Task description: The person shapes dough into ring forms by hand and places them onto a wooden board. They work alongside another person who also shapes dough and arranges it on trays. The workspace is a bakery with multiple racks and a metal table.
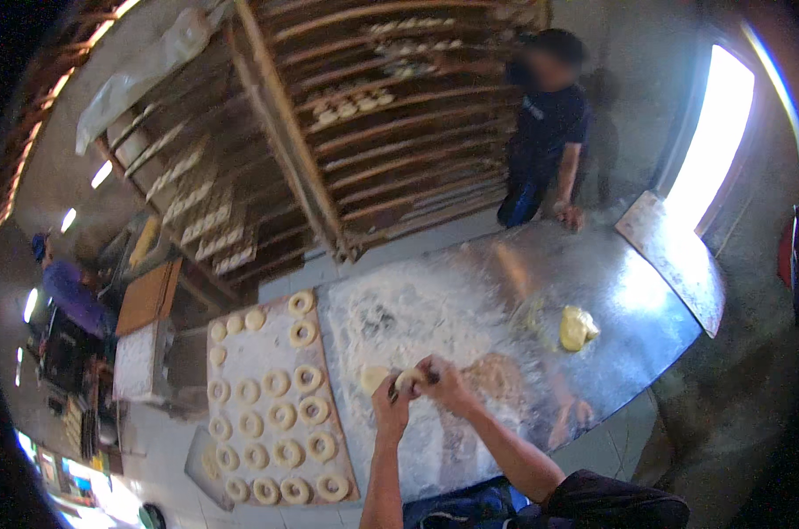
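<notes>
Open tabletop (541, 282) rightward — except yellow lump (578, 328), laden board (263, 353) leftward

Place: bakery workshop | counter (470, 269): metal, dusted with flour (435, 310) | board (263, 350): pale dough rings (303, 411) in rows | tall wooden racks (285, 132): shelves bearing dough pieces (366, 103) | yellow lump (578, 329), dough or fat unclear | people: one beyond counter (551, 123), another far left (71, 295) | grey wall (630, 115), tiled floor (166, 450)

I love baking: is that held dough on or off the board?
Off the board: left hand and right hand hold the dough over the table.
</notes>
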A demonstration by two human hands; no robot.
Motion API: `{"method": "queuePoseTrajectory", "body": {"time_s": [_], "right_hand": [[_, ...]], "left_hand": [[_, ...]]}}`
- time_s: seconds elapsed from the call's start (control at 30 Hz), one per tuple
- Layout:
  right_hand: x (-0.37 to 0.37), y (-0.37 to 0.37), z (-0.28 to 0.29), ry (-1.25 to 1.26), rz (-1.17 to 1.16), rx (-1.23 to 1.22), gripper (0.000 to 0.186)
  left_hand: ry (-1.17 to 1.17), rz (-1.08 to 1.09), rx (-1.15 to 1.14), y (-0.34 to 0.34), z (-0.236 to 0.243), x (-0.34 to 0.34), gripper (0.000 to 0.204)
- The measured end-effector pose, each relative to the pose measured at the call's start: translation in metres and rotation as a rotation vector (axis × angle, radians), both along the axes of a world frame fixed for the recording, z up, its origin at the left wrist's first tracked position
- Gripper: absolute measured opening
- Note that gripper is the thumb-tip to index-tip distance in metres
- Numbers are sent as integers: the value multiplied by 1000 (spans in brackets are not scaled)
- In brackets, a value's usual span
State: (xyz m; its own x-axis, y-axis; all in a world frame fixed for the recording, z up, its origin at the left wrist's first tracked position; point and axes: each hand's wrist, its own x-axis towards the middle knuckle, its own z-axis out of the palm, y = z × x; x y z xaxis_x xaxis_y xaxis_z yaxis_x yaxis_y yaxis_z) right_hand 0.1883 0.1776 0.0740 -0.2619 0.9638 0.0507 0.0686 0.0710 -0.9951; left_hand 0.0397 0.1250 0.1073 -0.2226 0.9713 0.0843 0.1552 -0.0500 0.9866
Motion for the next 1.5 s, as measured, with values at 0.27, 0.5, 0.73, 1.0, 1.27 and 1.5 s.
{"method": "queuePoseTrajectory", "body": {"time_s": [0.27,0.5,0.73,1.0,1.27,1.5], "right_hand": [[40,-23,34,221,229,-99,60],[35,-9,10,495,191,-484,38],[6,-20,11,37,63,-165,59],[-55,-21,27,-211,-187,-19,69],[-149,-3,19,30,6,-217,71],[-232,39,16,-164,294,-72,46]], "left_hand": [[-479,-39,-24,-8,-9,27,39],[-841,-208,20,-13,-23,29,40],[-454,-5,7,-7,-27,18,35],[-786,202,109,10,-46,-16,38],[-809,100,251,22,-68,-118,35],[-898,332,28,53,-66,-209,37]]}}
